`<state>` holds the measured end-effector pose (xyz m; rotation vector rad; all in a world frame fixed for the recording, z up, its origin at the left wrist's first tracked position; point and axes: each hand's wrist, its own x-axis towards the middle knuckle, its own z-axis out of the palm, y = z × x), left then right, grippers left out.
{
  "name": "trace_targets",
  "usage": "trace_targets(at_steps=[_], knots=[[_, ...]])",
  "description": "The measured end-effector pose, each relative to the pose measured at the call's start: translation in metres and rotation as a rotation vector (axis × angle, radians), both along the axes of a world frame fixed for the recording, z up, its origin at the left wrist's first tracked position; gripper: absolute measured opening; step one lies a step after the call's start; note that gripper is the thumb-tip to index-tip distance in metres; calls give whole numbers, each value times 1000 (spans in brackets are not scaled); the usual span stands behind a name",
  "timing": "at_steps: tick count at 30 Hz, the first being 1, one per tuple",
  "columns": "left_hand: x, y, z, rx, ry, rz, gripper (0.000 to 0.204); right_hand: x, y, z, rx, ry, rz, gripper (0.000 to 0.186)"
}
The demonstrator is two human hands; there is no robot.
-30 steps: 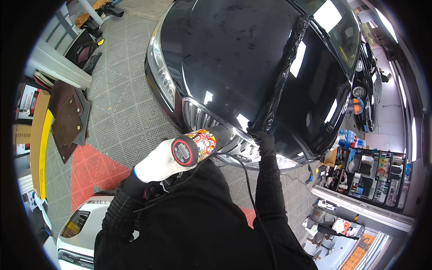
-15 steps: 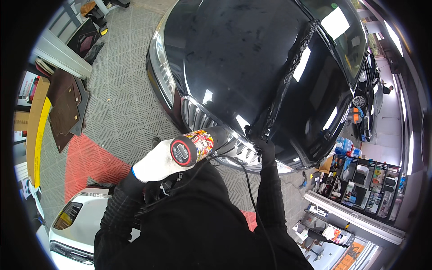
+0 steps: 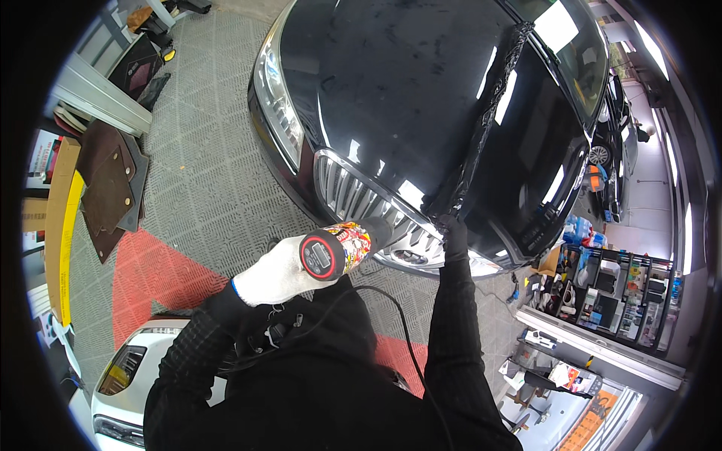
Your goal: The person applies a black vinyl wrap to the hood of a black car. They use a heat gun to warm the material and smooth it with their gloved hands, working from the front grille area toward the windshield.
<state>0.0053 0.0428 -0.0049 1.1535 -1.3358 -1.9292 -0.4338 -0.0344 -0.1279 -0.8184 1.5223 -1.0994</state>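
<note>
My left hand (image 3: 274,274), in a white knit glove, is wrapped round a heat gun (image 3: 353,244) with a round control panel and a colourful patterned body. Its dark nozzle points at the chrome grille (image 3: 357,188) of a black car. In a black glove, my right hand (image 3: 453,231) is closed at the hood's front edge, above the grille. It grips the lower end of a crumpled strip of black film (image 3: 489,124), which runs up the glossy hood (image 3: 391,90) toward the windscreen. The fingertips of this hand are hard to make out.
A black cable (image 3: 406,323) hangs in front of my body. Behind my left arm stands a white car (image 3: 147,353). Brown floor mats (image 3: 109,188) and a long cardboard box (image 3: 60,233) lie at the left. Stocked shelves (image 3: 620,297) stand at the right.
My view has shifted a little against the car. The heat gun sits slightly further right in the picture, and my right hand slightly higher. Both hands keep their hold.
</note>
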Motion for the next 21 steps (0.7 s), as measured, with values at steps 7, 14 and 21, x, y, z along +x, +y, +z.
trace_targets(at_steps=[7, 14, 21], knots=[[-15, 14, -13, -33, 80, 30, 57, 12, 2, 26, 15, -91, 86, 42], [-15, 20, -25, 71, -108, 16, 58, -21, 24, 6, -113, -290, 51, 36], [-5, 19, -48, 124, -82, -54, 56, -6, 48, -19, -187, 423, -60, 43]])
